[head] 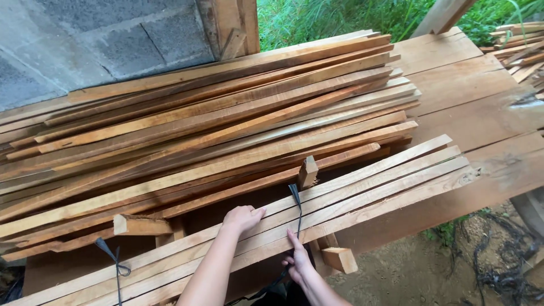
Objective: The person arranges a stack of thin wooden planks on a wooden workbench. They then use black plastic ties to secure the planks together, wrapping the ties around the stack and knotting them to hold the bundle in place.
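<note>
Nearest me, the person's right hand [298,262] sits at the front edge of a row of pale wooden slats [362,195], its fingers closed on a dark strap [296,212] that climbs over the slats to an upright wooden peg [307,171]; the left hand [242,217] rests just beside it, fingers curled loosely and pressing flat on the slat tops, gripping nothing that I can see; a short wooden block [340,259] juts out below the right wrist. Further left, a second dark strap [113,259] hangs loose with its end free, and another peg [141,225] stands behind it; so, to my eye, the bundling looks only begun, one strap in hand and not yet tied, the other slack. Behind the row, a big loose heap of reddish slats [215,107] lies unbundled on the plank table [481,102]; beyond that, a grey block wall [96,45] and green grass [334,20].
</note>
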